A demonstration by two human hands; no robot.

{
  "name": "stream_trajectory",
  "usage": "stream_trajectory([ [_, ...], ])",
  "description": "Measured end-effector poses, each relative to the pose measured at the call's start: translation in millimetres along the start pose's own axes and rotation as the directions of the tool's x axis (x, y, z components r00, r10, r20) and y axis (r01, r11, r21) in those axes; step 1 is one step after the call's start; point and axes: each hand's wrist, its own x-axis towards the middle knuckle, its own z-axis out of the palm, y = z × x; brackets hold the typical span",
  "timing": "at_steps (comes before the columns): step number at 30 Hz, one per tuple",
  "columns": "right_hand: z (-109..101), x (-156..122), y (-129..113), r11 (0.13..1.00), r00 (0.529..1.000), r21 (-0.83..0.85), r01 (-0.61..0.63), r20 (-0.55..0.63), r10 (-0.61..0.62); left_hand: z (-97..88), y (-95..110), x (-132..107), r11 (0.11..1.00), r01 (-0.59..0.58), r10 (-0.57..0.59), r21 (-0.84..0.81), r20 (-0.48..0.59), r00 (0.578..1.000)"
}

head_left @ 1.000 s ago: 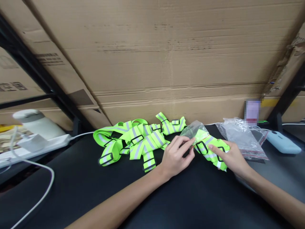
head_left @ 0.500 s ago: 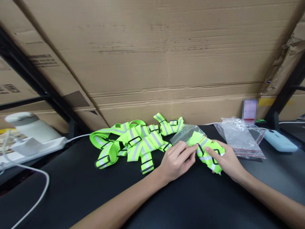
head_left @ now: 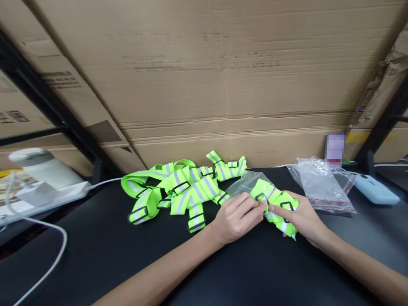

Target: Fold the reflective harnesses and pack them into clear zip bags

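A folded neon-yellow reflective strap (head_left: 276, 204) lies on the black table (head_left: 242, 272), its far end inside a clear plastic bag (head_left: 245, 183). My right hand (head_left: 302, 219) is closed around the strap's near end, index finger pointing along it. My left hand (head_left: 237, 214) pinches the bag's open edge against the strap. Just left of my left hand lies a loose heap of more neon reflective straps (head_left: 178, 189) with black buckles.
A stack of clear bags (head_left: 321, 182) with red seal lines lies to the right, a pale blue device (head_left: 374, 189) beyond it. At the left are a white power strip (head_left: 47, 197), a cable (head_left: 47, 263) and a white container (head_left: 38, 163). Cardboard boxes (head_left: 223, 80) wall the back.
Both hands have drawn closer together. The folded strap has slid further into the bag's mouth, and the bag now lies flatter on the table.
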Motion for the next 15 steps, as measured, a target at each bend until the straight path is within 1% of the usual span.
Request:
stream_trajectory([
  [2, -1, 1, 3, 0.999, 1.000, 0.048, -0.002, 0.017, 0.001, -1.1, 3, 2, 1.000, -0.008, 0.008, 0.006, 0.016, 1.000],
  [4, -1, 2, 5, 0.989, 0.999, 0.146, -0.002, 0.036, -0.004, -1.7, 5, 4, 1.000, -0.010, 0.010, 0.005, 0.022, 1.000],
  [7, -1, 2, 6, 0.957, 1.000, 0.291, 0.005, 0.024, -0.013, -1.5, 6, 5, 1.000, -0.022, 0.022, 0.001, 0.023, 0.999],
  [10, 0, 1, 4, 0.937, 1.000, 0.350, 0.007, 0.021, -0.015, -0.2, 7, 2, 1.000, -0.019, 0.019, -0.009, 0.024, 1.000],
  [13, 0, -1, 1, 0.937, 0.997, 0.347, 0.033, 0.048, -0.053, 2.6, 7, -3, 0.994, 0.053, -0.052, -0.091, 0.017, 0.999],
  [15, -1, -1, 0, 0.951, 0.993, 0.301, 0.066, 0.069, -0.091, 4.9, 7, -5, 0.977, 0.146, -0.147, -0.153, 0.005, 0.989],
])
